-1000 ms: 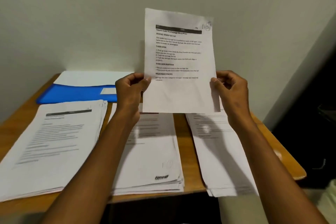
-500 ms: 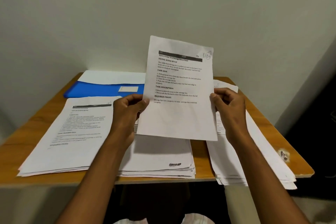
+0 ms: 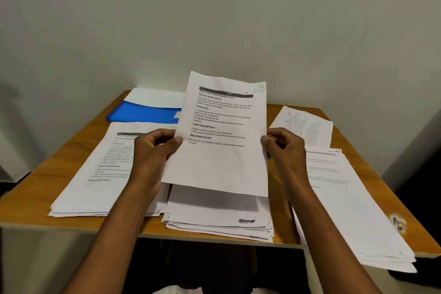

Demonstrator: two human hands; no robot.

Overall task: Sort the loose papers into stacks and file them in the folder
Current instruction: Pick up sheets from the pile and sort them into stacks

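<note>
I hold one printed sheet (image 3: 222, 141) tilted above the middle paper stack (image 3: 219, 217). My left hand (image 3: 155, 150) pinches the sheet's left edge, my right hand (image 3: 284, 148) pinches its right edge. A left stack (image 3: 95, 174) and a right stack (image 3: 353, 203) lie on the wooden table (image 3: 55, 174); the right one overhangs the front edge. A blue folder (image 3: 145, 112) with a white sheet on it lies at the back left. One loose sheet (image 3: 303, 126) lies at the back right.
The table stands against a plain wall (image 3: 214, 19). A chipped spot (image 3: 397, 222) marks its right front corner. Dark floor shows beyond the table's right side and under its front edge.
The sheet held in both hands has come down from in front of the wall to just above the middle stack. The camera has tipped downward.
</note>
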